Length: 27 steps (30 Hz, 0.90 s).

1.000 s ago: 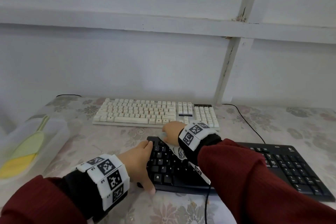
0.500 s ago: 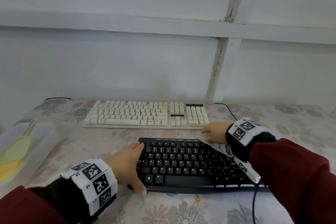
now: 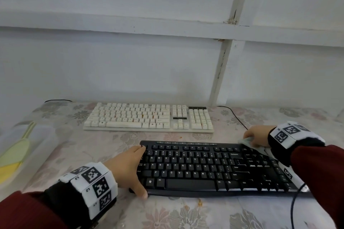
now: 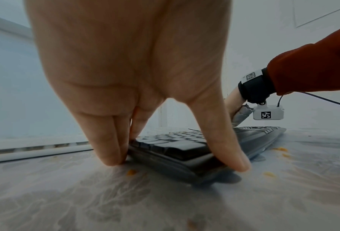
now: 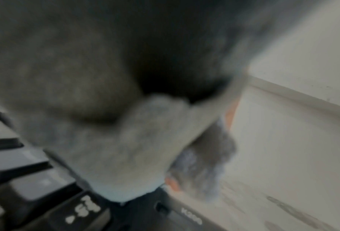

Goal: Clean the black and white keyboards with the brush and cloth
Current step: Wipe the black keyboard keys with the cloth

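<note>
The black keyboard (image 3: pixel 214 169) lies flat on the desk (image 3: pixel 78 154), nearest the person; the white keyboard (image 3: pixel 149 117) sits just behind it, apart. The left hand (image 3: pixel 128 169) braces the black keyboard's left end, fingers straight down against the far corner and thumb at the near edge, nothing grasped. The right hand (image 3: pixel 257 137) has its fingers bunched round a pale cloth (image 3: pixel 248 141), pressing it on the keyboard's far right corner; the right wrist view is blurred.

The keyboard looks light and stiff, likely to slide on the smooth flowered desk cover, so holding it at the end edges, off the keys, seems sound. The cloth is soft and limp; a wadded grip gives firmer pressure. Keycaps could snag or depress under it. A yellow brush (image 3: pixel 14 152) lies in a clear tub (image 3: pixel 37 147) far left.
</note>
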{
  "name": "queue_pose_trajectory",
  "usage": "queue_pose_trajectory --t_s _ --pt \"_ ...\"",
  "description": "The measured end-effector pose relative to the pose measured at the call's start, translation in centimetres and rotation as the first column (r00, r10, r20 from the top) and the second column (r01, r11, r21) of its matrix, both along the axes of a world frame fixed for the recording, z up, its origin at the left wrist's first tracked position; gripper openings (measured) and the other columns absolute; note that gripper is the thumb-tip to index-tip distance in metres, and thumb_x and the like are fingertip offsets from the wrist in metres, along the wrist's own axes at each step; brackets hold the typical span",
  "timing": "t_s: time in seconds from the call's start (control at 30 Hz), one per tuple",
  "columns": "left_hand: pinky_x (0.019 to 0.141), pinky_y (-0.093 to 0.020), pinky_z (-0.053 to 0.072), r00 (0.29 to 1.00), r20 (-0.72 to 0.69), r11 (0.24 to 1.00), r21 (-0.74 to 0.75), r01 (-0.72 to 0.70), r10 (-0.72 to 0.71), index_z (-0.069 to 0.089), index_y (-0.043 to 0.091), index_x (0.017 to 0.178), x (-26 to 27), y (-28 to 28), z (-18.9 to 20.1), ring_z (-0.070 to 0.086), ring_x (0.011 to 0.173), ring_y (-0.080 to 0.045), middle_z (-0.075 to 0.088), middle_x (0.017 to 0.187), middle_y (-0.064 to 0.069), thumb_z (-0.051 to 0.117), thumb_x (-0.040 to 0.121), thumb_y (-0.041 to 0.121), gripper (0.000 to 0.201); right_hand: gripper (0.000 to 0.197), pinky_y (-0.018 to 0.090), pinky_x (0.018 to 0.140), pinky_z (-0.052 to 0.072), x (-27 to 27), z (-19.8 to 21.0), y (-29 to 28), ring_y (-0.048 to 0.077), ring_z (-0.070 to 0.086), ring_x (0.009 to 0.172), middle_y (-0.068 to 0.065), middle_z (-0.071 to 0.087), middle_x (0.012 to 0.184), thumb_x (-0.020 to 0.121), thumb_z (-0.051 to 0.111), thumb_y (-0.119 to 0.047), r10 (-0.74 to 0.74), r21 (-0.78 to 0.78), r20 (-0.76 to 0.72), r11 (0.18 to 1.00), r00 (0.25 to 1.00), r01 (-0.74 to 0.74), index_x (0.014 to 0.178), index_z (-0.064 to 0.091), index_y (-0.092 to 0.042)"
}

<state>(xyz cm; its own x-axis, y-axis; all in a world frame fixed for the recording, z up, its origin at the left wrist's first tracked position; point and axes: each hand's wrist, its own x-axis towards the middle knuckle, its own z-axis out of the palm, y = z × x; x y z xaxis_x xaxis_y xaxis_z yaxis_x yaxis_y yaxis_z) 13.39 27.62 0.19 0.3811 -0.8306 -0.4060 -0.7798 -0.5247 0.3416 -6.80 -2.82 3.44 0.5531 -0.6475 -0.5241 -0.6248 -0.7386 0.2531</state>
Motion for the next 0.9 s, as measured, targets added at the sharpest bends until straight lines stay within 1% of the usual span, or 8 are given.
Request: queue_pose_trajectory --t_s 0.13,0.2,0.27,0.37,0.5,0.63,0.83,0.9 --pt "0.113 -0.027 0.026 1.000 0.002 1.000 -0.001 -0.002 0.002 0.010 0.018 0.148 -0.1 0.0 0.2 0.024 0.137 -0.011 0.015 0.152 0.009 0.083 0.063 0.041 0.114 0.029 0.023 0.070 0.038 0.8 0.0 -0.2 0.019 0.055 0.094 0.011 0.062 0.122 0.091 0.046 -0.005 -0.008 -0.032 -0.039 0.999 0.999 0.007 0.114 0.063 -0.006" --pt "0.114 -0.028 0.025 1.000 -0.001 1.000 0.000 -0.006 0.006 0.008 0.018 0.149 -0.1 0.0 0.2 0.022 0.138 -0.011 0.013 0.153 0.009 0.082 0.063 0.041 0.116 0.020 0.025 0.078 0.042 2.2 0.5 0.8 0.016 0.049 0.090 0.007 0.060 0.111 0.093 0.045 -0.010 0.020 -0.044 -0.009 0.999 1.000 -0.020 0.098 0.064 -0.010" --pt "0.114 -0.029 0.026 1.000 -0.002 1.000 0.007 -0.006 0.006 0.008 0.018 0.149 0.0 0.0 0.1 0.022 0.138 -0.011 0.012 0.153 0.010 0.083 0.063 0.042 0.116 0.026 0.028 0.098 0.042 4.3 1.0 2.5 0.020 0.055 0.106 0.003 0.059 0.119 0.095 0.045 -0.016 0.085 -0.006 0.110 0.996 0.990 -0.085 0.114 0.061 -0.016" --pt "0.108 -0.028 0.034 1.000 -0.004 1.000 0.002 -0.002 0.002 0.018 0.018 0.145 0.1 0.0 0.0 0.033 0.130 -0.010 0.022 0.147 0.010 0.084 0.060 0.043 0.111 0.033 0.031 0.105 0.039 8.4 1.5 7.1 0.018 0.054 0.117 -0.001 0.057 0.130 0.097 0.045 -0.020 0.150 0.136 0.311 0.970 0.938 -0.200 0.128 0.055 -0.017" --pt "0.109 -0.028 0.032 1.000 -0.004 1.000 -0.021 0.005 -0.005 0.014 0.021 0.147 0.1 0.1 0.0 0.030 0.133 -0.010 0.018 0.147 0.014 0.084 0.060 0.042 0.113 0.020 0.021 0.076 0.049 13.3 0.6 13.1 0.007 0.063 0.077 0.001 0.064 0.098 0.096 0.046 -0.024 0.120 0.330 0.512 0.887 0.851 -0.324 0.108 0.061 -0.018" --pt "0.107 -0.026 0.032 0.999 -0.035 0.998 -0.055 0.018 -0.020 0.019 0.025 0.145 0.3 0.2 -0.1 0.033 0.129 -0.010 0.023 0.143 0.012 0.085 0.061 0.039 0.108 0.039 0.034 0.103 0.039 16.6 -0.8 15.4 0.026 0.050 0.123 0.009 0.052 0.136 0.094 0.044 -0.009 0.267 0.244 0.398 0.891 0.878 -0.382 0.132 0.052 -0.013" --pt "0.109 -0.027 0.032 0.999 -0.044 0.998 -0.060 0.010 -0.013 0.022 0.022 0.144 0.5 0.1 -0.5 0.034 0.129 -0.011 0.024 0.143 0.010 0.086 0.059 0.038 0.108 0.043 0.030 0.105 0.033 15.5 0.0 14.4 0.024 0.040 0.132 0.009 0.041 0.146 0.098 0.034 -0.008 0.276 0.280 0.277 0.893 0.921 -0.351 0.140 0.042 -0.008" --pt "0.109 -0.029 0.033 0.999 -0.035 0.998 -0.054 0.011 -0.013 0.021 0.021 0.144 0.5 0.0 -0.6 0.034 0.129 -0.011 0.023 0.144 0.010 0.086 0.058 0.039 0.110 0.044 0.024 0.099 0.037 14.7 0.3 13.6 0.021 0.043 0.128 0.008 0.044 0.143 0.097 0.032 -0.004 0.263 0.260 0.267 0.906 0.927 -0.332 0.140 0.041 -0.006"
